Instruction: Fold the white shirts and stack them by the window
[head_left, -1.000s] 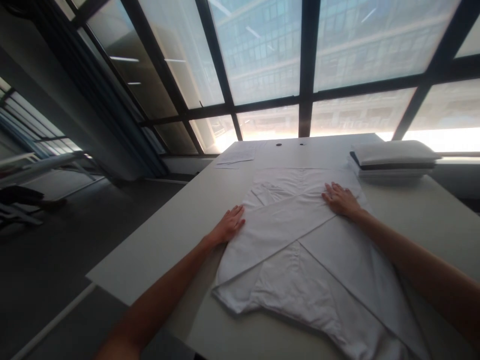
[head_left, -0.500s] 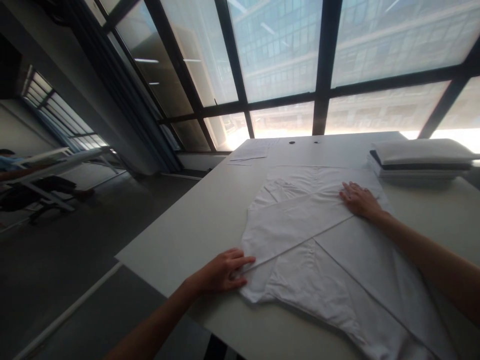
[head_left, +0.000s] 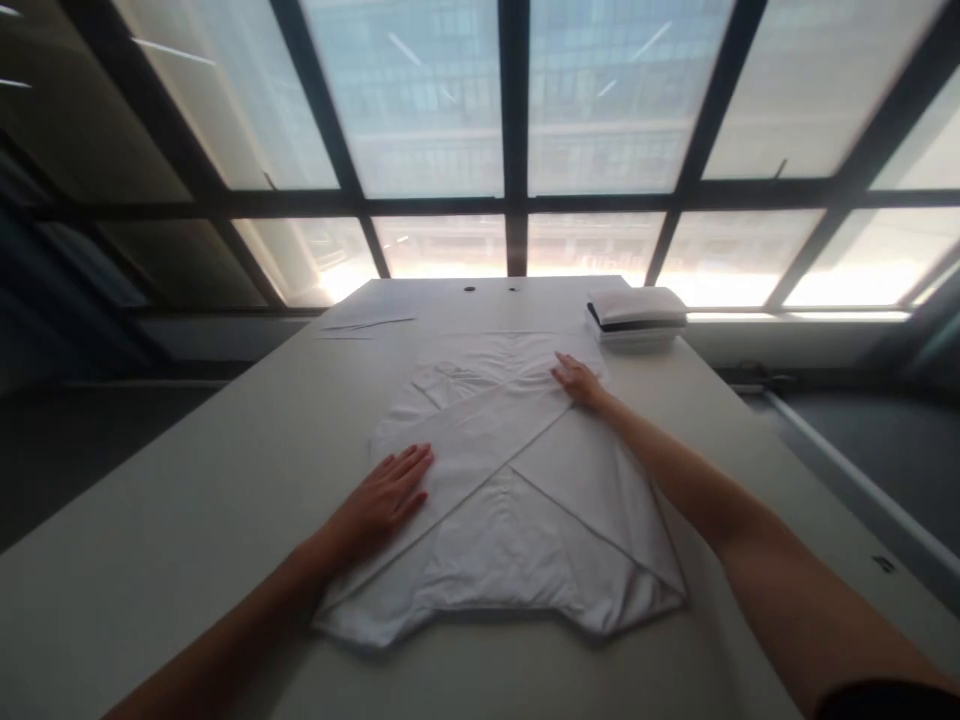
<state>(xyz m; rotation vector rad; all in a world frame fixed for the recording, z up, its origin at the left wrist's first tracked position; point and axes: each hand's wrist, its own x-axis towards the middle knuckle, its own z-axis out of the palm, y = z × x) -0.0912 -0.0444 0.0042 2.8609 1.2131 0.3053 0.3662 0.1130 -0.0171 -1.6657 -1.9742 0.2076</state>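
White creased cloth garment (head_left: 480,430), one piece, lies spread on one smooth pale counter (head_left: 225,480). One left hand (head_left: 386,500) and one right hand (head_left: 577,381) rest on it, each grip wide, fingers extended, holding nothing; one black-and-white folded stack (head_left: 637,318) sits beyond, at right.

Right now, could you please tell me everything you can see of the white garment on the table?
The white garment lies spread on the white table, and its fabric looks thin and matte. Two long panels fold diagonally across it, the left one overlapping the other; wrinkles show toward its far and near edges. The left hand and right hand rest palm-down on it.
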